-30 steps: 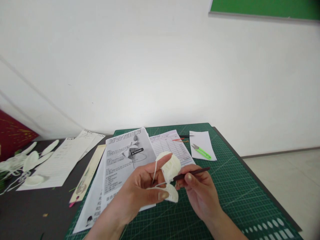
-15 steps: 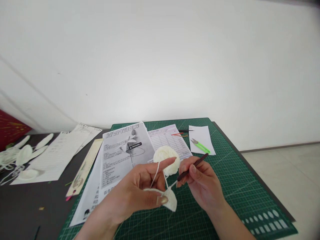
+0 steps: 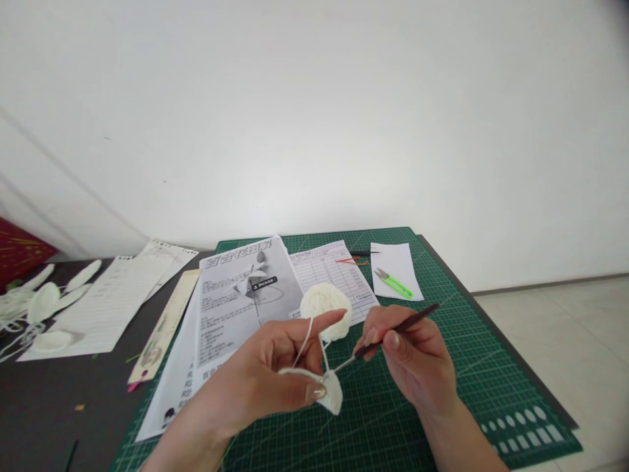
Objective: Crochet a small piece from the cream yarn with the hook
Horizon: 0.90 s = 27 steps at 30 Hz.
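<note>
My left hand [image 3: 275, 370] is closed, pinching a small white crochet piece [image 3: 332, 395] between thumb and fingers. White yarn runs over its raised index finger and down to the piece. In my right hand [image 3: 413, 357] is a crochet hook [image 3: 398, 330] with a dark handle, held like a pen. Its thin metal shaft points left, and the tip meets the top of the crochet piece, where yarn partly hides it. Just behind my left index finger sits a white ball of yarn [image 3: 327, 305] on the mat.
A green cutting mat [image 3: 472, 367] covers the table's middle. Printed sheets [image 3: 230, 321] lie at left; green thread snips [image 3: 394, 284] rest on white paper [image 3: 393, 255]. White petal-shaped pieces [image 3: 46, 301] and a cream ruler-like strip [image 3: 164, 328] lie farther left.
My right hand has shifted right and slightly down with the hook, and more of its metal shaft now shows. The left hand and crochet piece have barely moved.
</note>
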Motion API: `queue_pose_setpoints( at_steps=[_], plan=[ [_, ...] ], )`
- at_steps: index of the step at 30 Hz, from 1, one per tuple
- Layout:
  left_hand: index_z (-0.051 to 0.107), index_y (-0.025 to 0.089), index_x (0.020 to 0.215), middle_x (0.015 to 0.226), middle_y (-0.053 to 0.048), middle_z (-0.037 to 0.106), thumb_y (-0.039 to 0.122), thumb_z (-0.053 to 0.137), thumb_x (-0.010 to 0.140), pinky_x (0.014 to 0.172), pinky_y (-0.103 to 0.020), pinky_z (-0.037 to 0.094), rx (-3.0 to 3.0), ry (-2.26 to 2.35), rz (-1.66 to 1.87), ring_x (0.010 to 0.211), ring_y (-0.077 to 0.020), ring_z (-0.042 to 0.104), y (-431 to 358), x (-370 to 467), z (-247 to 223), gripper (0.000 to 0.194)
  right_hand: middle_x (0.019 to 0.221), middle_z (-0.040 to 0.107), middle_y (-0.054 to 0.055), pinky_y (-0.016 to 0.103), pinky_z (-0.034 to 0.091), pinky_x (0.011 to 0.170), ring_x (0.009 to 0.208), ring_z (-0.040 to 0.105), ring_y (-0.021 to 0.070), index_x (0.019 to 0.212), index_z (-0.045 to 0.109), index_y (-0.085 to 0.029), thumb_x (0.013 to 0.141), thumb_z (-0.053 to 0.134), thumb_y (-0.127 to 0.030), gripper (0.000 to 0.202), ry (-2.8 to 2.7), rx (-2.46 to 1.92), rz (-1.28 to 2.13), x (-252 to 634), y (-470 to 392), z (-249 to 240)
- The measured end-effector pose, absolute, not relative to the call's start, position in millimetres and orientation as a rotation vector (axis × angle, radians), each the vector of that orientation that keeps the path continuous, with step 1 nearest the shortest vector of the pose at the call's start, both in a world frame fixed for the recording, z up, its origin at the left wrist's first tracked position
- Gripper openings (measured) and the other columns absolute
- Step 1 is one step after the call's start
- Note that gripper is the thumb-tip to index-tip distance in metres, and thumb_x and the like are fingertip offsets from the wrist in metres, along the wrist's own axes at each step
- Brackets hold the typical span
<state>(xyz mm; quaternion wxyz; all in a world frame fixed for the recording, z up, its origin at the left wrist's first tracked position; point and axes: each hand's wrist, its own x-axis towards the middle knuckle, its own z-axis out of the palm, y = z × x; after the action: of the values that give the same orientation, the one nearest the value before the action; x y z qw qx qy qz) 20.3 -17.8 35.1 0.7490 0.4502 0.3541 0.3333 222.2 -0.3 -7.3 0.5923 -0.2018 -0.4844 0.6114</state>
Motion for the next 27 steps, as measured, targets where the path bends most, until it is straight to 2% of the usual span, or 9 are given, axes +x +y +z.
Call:
queue_pose_setpoints(
  at_steps=[5,9,13,17,21,25,27],
  plan=[
    [0.067,0.03,0.119,0.061,0.006,0.05,0.01,0.067,0.07,0.047,-0.02,0.026,1.065,0.826,0.714,0.051,-0.0069,0.035,-19,20,36,0.052,0.069,0.064,0.003,0.031,0.048,0.057,0.066,0.061,0.0188,0.086,0.072,-0.02,0.085,0.064,-0.026,0.011,-1.253,-0.45,1.325,227,-3,-7],
    [0.076,0.023,0.093,0.059,0.004,0.046,0.015,0.065,0.072,0.048,-0.022,0.028,1.17,0.905,0.68,0.05,-0.0088,0.036,-18,18,36,0.024,0.071,0.065,0.004,0.032,0.047,0.059,0.07,0.062,0.0198,0.089,0.072,-0.02,0.087,0.062,-0.024,0.011,-1.335,-0.476,1.22,228,-7,-3],
    [0.072,0.021,0.075,0.059,0.004,0.045,0.017,0.065,0.072,0.049,-0.024,0.03,1.223,0.982,0.675,0.051,-0.0114,0.043,-16,17,36,0.008,0.073,0.067,0.005,0.034,0.048,0.061,0.072,0.062,0.0204,0.092,0.071,-0.02,0.087,0.061,-0.022,0.011,-1.452,-0.527,1.084,229,-11,1],
    [0.066,0.02,0.07,0.062,0.004,0.047,0.016,0.063,0.074,0.053,-0.024,0.033,1.256,1.068,0.664,0.053,-0.0117,0.046,-16,20,37,0.007,0.076,0.068,0.005,0.035,0.051,0.063,0.071,0.062,0.0198,0.096,0.069,-0.019,0.086,0.058,-0.015,0.015,-1.612,-0.554,0.911,229,-14,6],
    [0.066,0.018,0.077,0.062,0.005,0.043,0.017,0.062,0.074,0.052,-0.024,0.032,1.312,1.184,0.683,0.053,-0.0118,0.042,-16,24,38,0.005,0.076,0.07,0.007,0.035,0.054,0.064,0.071,0.065,0.0192,0.095,0.067,-0.016,0.085,0.057,-0.01,0.015,-1.787,-0.565,0.631,225,-17,12],
    [0.064,0.017,0.109,0.06,0.006,0.041,0.018,0.058,0.076,0.053,-0.025,0.033,1.389,1.292,0.715,0.054,-0.0131,0.04,-13,30,37,0.033,0.072,0.072,0.006,0.032,0.058,0.065,0.066,0.067,0.0166,0.095,0.064,-0.013,0.087,0.055,-0.01,0.013,-1.943,-0.52,0.309,217,-19,13],
    [0.064,0.017,0.113,0.059,0.006,0.043,0.016,0.057,0.076,0.054,-0.025,0.035,1.424,1.36,0.777,0.055,-0.014,0.041,-13,33,37,0.038,0.071,0.073,0.005,0.03,0.06,0.066,0.064,0.067,0.0161,0.096,0.063,-0.012,0.087,0.055,-0.01,0.013,-1.999,-0.499,0.15,214,-20,13]
  ],
)
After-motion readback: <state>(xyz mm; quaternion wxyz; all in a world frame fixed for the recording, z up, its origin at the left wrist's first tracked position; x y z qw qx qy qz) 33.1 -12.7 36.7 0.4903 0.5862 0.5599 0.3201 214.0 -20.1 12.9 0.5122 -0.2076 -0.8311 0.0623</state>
